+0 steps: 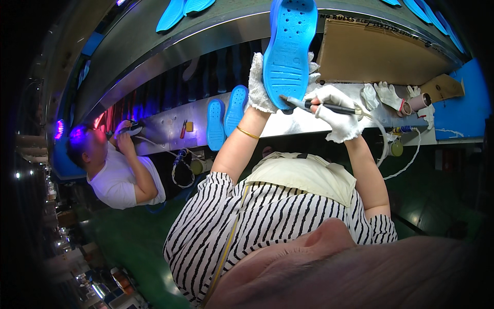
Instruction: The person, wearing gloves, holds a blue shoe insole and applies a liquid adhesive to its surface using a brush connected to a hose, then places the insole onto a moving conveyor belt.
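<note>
Wearer's head (329, 278): nearest the camera, across the lower edge of the frame, with the striped shirt (206, 232) just above it.
Blue sole (290, 56): upper centre of the frame, raised in front of the bench (159, 136), underside with its holes and ridges facing the camera.
Sole's progress: the brush (339, 108) is at its lower end, so work on this piece looks under way rather than finished; how much surface is covered cannot be told.
Other soles: two more blue ones (215, 125) (236, 110) stand left of centre; whether they are done or waiting, the view does not show.
Left hand (260, 85): gloved, behind the sole, thumb along its left edge and fingertips curling round its right edge, gripping it between them.
Right hand (334, 114): gloved, right of the sole's lower end; thumb and fingers pinch the brush handle, apart from the sole, with only the brush tip reaching it.
</note>
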### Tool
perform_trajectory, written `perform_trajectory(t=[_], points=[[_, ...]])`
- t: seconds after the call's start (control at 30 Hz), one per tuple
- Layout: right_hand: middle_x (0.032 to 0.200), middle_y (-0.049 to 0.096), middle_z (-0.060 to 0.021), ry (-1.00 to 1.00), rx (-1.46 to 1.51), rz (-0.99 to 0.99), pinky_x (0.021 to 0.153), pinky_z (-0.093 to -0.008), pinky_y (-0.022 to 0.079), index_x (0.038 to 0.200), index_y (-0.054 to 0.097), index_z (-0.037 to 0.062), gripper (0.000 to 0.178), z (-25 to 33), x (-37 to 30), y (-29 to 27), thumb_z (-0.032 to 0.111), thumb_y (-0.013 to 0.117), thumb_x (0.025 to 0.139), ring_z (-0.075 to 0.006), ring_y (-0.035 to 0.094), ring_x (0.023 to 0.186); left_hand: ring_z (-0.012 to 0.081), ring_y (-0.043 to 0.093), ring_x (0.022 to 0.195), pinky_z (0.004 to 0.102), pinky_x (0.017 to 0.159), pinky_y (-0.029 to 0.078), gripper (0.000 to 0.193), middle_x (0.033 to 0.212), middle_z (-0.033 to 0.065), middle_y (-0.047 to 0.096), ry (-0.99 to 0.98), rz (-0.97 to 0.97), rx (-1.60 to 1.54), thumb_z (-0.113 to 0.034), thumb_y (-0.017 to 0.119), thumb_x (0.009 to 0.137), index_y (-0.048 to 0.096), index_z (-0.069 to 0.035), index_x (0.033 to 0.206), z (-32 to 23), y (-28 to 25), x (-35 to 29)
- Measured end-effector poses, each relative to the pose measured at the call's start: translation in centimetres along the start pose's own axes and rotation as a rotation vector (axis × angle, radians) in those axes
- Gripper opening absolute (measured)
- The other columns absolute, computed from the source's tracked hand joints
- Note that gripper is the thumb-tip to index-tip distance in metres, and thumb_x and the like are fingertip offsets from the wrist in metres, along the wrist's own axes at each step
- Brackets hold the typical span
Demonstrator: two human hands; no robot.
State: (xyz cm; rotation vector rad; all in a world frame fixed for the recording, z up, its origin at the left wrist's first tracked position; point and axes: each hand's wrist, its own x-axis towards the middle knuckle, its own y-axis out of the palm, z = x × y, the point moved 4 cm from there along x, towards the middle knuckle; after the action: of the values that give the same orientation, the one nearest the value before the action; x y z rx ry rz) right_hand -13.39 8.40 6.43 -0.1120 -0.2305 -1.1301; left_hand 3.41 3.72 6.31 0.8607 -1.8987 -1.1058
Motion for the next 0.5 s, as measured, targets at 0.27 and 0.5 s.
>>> perform_trajectory(t=[0.27, 0.5], points=[[0.096, 0.066, -0.0057, 0.126, -0.027, 0.127, 0.079, -0.0277, 0.050, 0.092, 0.063, 0.0042, 0.013, -0.3, -1.7, 0.0, 0.002, 0.072, 0.083, -0.0112, 0.062, 0.088, 0.0443, 0.050, 0.129, 0.0562, 0.107, 0.044, 0.090, 0.147, 0.0271, 0.042, -0.065, -0.061, 0.150, -0.068, 0.046, 0.091, 0.029, -0.005, 0.152, -1.2, -0.1, 0.3], [0.098, 0.065, -0.0124, -0.398, -0.274, 0.111, 0.079, -0.0303, 0.052, 0.094, 0.060, 0.0015, 0.019, 2.9, 0.2, 1.0, -0.008, 0.064, 0.077, -0.0163, 0.062, 0.091, 0.0383, 0.062, 0.111, 0.0493, 0.093, 0.054, 0.070, 0.127, 0.0281, 0.057, -0.286, -0.164, 0.032, -0.055, 0.048, 0.097, 0.046, 0.003, 0.137, -0.6, 0.0, 0.7]])
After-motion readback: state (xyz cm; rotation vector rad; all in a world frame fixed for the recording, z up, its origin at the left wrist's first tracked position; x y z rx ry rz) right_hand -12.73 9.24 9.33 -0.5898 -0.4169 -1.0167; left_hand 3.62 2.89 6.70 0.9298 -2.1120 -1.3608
